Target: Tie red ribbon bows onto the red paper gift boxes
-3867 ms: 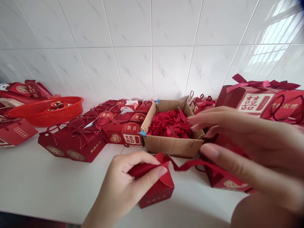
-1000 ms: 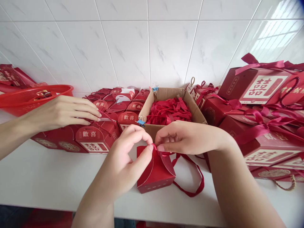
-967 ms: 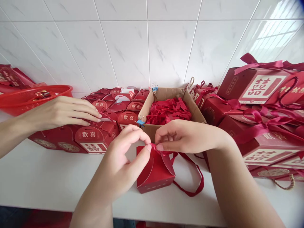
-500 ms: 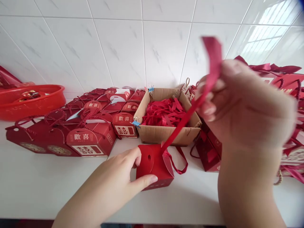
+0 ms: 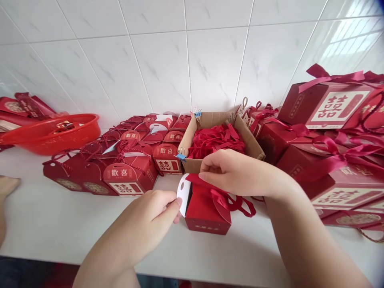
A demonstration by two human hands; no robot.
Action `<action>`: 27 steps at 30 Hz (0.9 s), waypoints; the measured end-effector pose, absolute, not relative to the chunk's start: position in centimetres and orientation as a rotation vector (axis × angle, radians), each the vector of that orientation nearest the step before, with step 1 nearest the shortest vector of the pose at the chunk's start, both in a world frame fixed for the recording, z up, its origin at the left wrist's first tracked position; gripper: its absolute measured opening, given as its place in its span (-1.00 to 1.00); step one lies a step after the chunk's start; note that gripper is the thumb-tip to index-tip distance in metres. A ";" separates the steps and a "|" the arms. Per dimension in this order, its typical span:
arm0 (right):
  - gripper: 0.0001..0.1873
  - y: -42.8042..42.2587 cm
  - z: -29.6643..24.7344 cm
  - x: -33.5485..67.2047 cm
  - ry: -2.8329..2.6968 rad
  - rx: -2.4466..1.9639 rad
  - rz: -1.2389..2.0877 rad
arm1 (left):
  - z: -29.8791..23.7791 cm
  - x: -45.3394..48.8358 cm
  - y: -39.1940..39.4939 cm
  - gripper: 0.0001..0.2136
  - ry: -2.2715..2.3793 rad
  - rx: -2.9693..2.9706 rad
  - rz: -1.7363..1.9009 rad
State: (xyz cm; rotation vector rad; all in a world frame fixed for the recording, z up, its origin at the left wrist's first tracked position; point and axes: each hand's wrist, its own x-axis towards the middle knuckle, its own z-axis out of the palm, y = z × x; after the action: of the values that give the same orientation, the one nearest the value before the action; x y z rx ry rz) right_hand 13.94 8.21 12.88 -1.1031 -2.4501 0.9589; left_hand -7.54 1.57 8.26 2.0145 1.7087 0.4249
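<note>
A small red gift box (image 5: 207, 210) stands on the white counter in front of me. My left hand (image 5: 163, 208) pinches its left end flap (image 5: 184, 192), which is lifted so that its white inner side and a hole show. Above the box, my right hand (image 5: 223, 170) holds the red ribbon (image 5: 199, 181) between thumb and fingers, its end reaching towards the raised flap. More of the ribbon loops at the right end of the box. Just behind stands an open cardboard box (image 5: 258, 146) filled with red ribbons (image 5: 216, 138).
Several red gift boxes with cord handles (image 5: 129, 172) stand at the left, beside a red plastic basin (image 5: 54, 138). Boxes tied with ribbon bows (image 5: 336, 112) are stacked at the right. Another person's arm (image 5: 7, 188) shows at the left edge. White tiles (image 5: 159, 60) cover the wall behind.
My right hand has come down from high on the right, bringing the ribbon to the box's left end. My left hand has moved from the box's top to the flap, now folded up.
</note>
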 end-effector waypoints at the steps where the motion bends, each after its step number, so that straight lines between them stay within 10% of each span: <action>1: -0.78 8.4 12.6 13.7 -2.478 -1.122 0.944 | 8.3 -7.5 1.6 -0.62 1.710 1.978 0.404; 27: -0.81 8.9 11.5 12.7 -2.627 -1.272 0.929 | 8.6 -7.6 1.7 -0.57 1.731 1.774 0.276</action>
State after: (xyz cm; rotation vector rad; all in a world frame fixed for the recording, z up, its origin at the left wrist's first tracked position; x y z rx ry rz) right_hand 12.75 8.92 11.55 -1.2719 -2.6269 0.9286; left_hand -7.63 1.66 8.61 1.7737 1.7305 0.2762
